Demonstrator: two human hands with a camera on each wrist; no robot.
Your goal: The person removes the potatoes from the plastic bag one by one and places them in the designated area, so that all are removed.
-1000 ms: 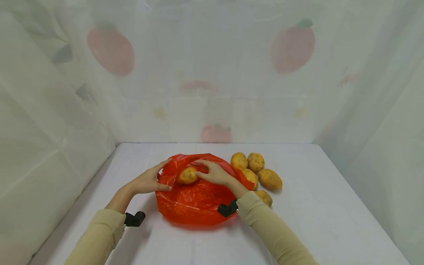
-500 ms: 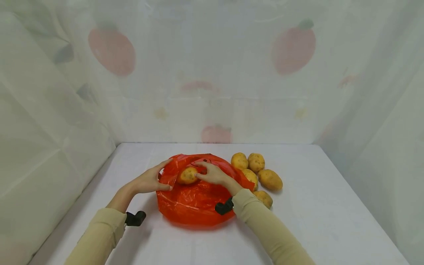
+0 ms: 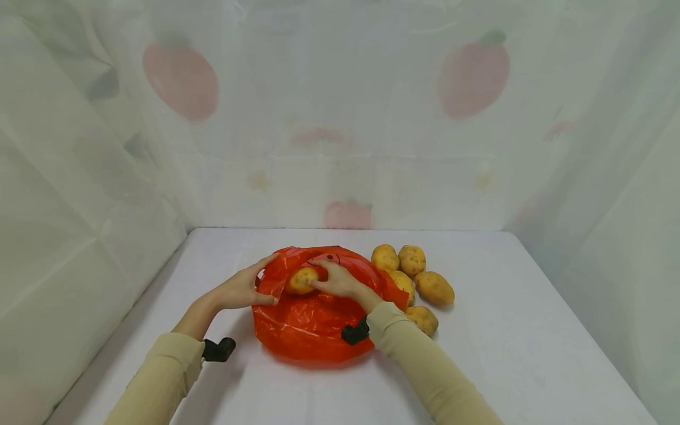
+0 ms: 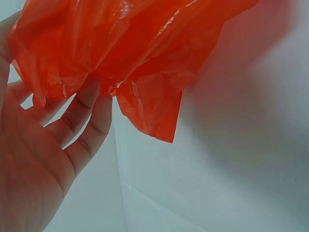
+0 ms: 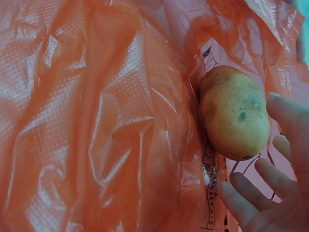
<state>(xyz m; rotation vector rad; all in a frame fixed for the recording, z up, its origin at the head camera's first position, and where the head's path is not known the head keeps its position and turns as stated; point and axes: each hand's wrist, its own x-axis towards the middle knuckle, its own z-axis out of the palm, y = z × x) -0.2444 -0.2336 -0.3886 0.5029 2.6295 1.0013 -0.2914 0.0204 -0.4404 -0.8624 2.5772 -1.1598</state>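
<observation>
A red plastic bag (image 3: pixel 313 330) lies on the table with its mouth spread toward the back. My left hand (image 3: pixel 240 289) holds the bag's left edge; in the left wrist view the fingers (image 4: pixel 89 133) curl behind the crumpled film. One potato (image 3: pixel 300 281) sits in the bag's mouth, also plain in the right wrist view as a yellow potato (image 5: pixel 234 113) with dark spots. Over the bag, my right hand (image 3: pixel 342 282) reaches in beside this potato with spread fingers. Its thumb tip comes right at the potato's side, while the other fingers stay apart from it.
Several loose potatoes (image 3: pixel 434 288) lie on the white table (image 3: pixel 510 354) just right of the bag, the nearest one (image 3: pixel 422 320) partly behind the right sleeve. Pale curtains with faded fruit prints (image 3: pixel 340 118) close off the back and both sides.
My right hand has slid a little left, deeper over the bag's mouth, so its thumb now overlaps the potato. The left hand, the bag and the loose potatoes stay as they were.
</observation>
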